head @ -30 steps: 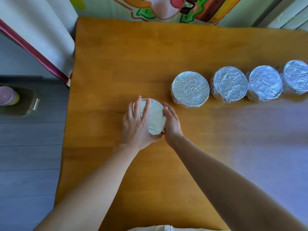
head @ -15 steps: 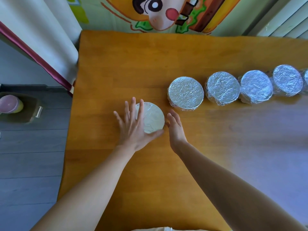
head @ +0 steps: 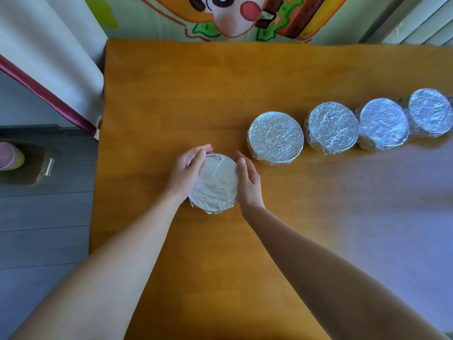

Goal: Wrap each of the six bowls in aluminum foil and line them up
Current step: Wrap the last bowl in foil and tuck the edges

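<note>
Five foil-covered bowls show in all; the nearest, a round bowl wrapped in crinkled silver aluminium foil, sits on the orange-brown wooden table between two bare hands. The left hand cups its left side with fingers curled over the far rim, while the right hand lies against its right side, fingers nearly straight, thumb at the rim. Farther off to the right, four more round foil-wrapped bowls stand close together in a row, the first near the right fingertips but apart from them.
</note>
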Action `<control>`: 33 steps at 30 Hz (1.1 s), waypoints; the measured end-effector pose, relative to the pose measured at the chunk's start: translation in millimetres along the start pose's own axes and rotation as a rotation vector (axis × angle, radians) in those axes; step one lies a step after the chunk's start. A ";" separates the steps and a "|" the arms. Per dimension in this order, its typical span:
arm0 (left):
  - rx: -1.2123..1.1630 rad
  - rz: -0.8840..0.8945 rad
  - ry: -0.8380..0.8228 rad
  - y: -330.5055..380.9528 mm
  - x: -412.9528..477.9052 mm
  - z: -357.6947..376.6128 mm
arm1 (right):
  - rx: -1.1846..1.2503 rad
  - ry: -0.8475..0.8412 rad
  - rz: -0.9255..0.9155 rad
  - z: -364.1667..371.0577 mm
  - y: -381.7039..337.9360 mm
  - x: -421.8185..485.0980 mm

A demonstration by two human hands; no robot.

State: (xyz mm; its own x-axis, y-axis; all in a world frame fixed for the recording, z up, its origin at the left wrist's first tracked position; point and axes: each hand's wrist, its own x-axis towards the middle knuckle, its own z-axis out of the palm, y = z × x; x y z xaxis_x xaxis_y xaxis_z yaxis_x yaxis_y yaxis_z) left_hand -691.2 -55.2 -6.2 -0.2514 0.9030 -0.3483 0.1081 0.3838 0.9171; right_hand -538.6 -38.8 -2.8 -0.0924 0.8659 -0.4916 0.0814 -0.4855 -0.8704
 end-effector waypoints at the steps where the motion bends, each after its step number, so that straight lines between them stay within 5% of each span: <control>1: -0.033 -0.027 -0.015 -1.6 0.0 1.6 | 0.004 -0.008 -0.002 0.3 0.9 0.0; 5: -0.217 -0.133 -0.001 -7.2 3.1 6.1 | 0.026 0.007 -0.002 4.3 4.7 0.4; 15: -0.129 -0.074 0.084 -5.7 3.2 11.9 | 0.021 0.032 0.007 10.4 9.8 5.1; 21: -0.176 -0.120 -0.074 -14.3 6.6 0.5 | 0.058 -0.056 0.036 2.5 6.4 4.8; 28: -0.230 -0.077 0.406 -14.0 -33.9 -0.1 | 0.038 -0.007 -0.041 -13.1 4.8 -4.4; 33: -0.591 -0.315 0.434 -11.8 -50.0 32.7 | 0.060 -0.030 0.007 -1.8 13.5 -7.0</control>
State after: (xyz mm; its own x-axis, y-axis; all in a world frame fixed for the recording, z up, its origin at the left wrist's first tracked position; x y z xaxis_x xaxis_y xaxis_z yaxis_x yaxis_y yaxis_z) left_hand -648.5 -98.5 -6.0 -0.5507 0.5663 -0.6132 -0.5281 0.3326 0.7813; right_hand -535.1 -51.2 -11.1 -0.1219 0.8587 -0.4978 0.0230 -0.4990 -0.8663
